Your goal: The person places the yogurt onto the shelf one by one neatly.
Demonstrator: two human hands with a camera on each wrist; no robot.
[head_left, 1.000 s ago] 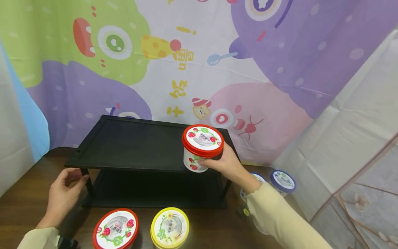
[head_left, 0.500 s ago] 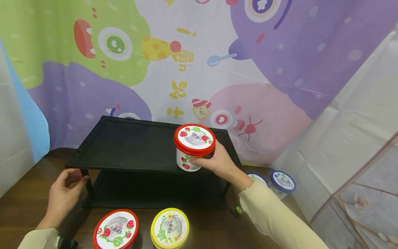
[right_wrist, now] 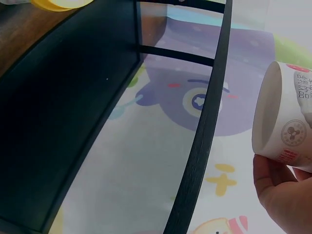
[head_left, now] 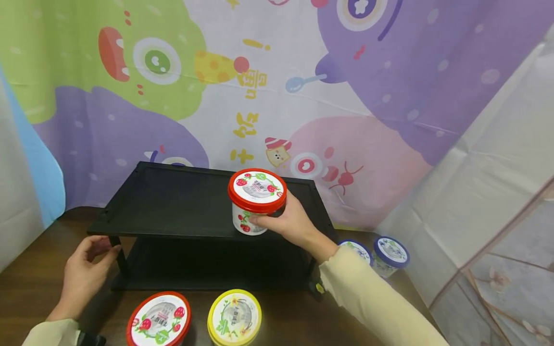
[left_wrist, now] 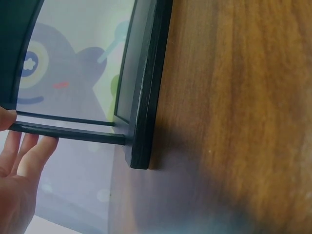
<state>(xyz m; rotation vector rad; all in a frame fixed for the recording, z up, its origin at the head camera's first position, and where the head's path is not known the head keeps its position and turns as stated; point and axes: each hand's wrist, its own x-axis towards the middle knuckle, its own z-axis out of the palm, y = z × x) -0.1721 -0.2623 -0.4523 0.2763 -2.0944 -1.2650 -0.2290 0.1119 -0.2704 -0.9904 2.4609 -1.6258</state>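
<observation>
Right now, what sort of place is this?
Likely a staged indoor corner, room type unclear: a cartoon-print cloth backdrop hangs behind a black two-tier rack on a wood-grain surface, with a yellow-lidded tub in front.

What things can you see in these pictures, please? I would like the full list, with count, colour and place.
rack: 1, black, centre of the head view
table: 1, brown, under the rack
red-lidded tubs: 2, white and red, one held over the rack, one in front
yellow-lidded tub: 1, yellow, in front of the rack
blue-lidded tubs: 2, white and blue, right of the rack
printed cloth: 1, multicoloured, behind
floral panel: 1, pale, far right
sleeves: 2, pale yellow, forearms
left hand: 1, gripping the rack's front-left post
right hand: 1, holding a red-lidded tub
</observation>
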